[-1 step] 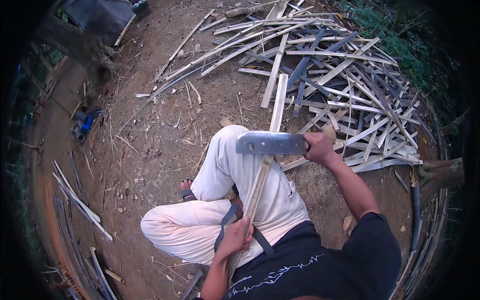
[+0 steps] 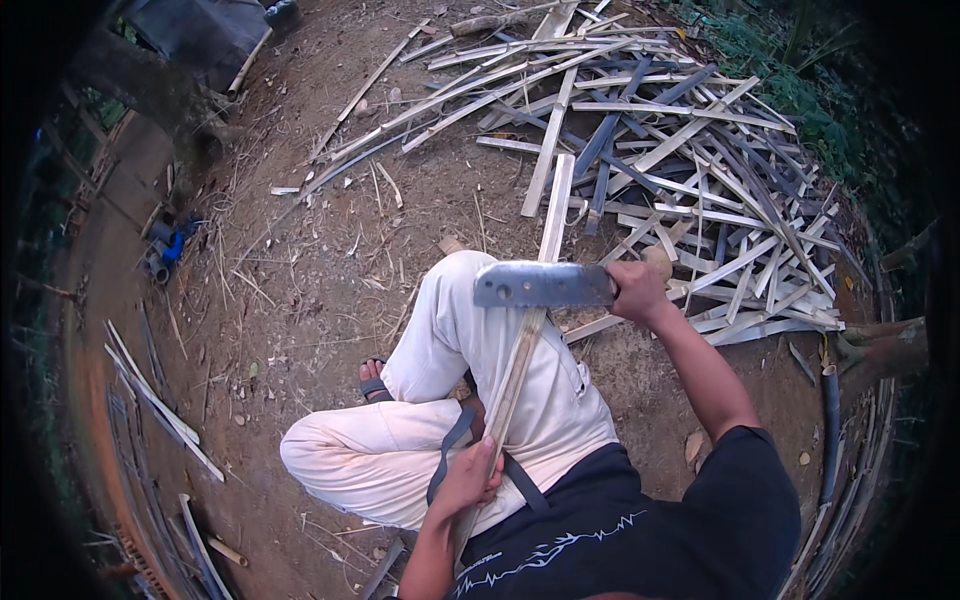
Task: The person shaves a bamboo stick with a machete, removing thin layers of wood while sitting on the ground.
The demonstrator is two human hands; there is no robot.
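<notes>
- Ground (image 2: pixel 310 310): bare brown dirt, litter of shavings; carries the lot.
- Pile of strips (image 2: pixel 700 212): loose heap at the ground's far right, near its green edge, pointing every which way.
- White trousers (image 2: pixel 480 350): person sitting, right thigh under the strip.
- Strip (image 2: pixel 517 372): long, pale, passes over the right thigh. Long axis runs from near the waist outward, leaning slightly right; far end points at the pile.
- Knife (image 2: pixel 545 286): broad blade across the strip, roughly square to it, tip left. Can't tell how deep it bites, if at all.
- Right hand (image 2: pixel 638 292): closed round the knife handle.
- Left hand (image 2: pixel 470 478): gripping the strip's near part, close to the waist.
- Step, my read: shaving or trimming the strip. Next move calls for a firm left grip, a steady blade angle, and the edge kept off the thigh.
</notes>
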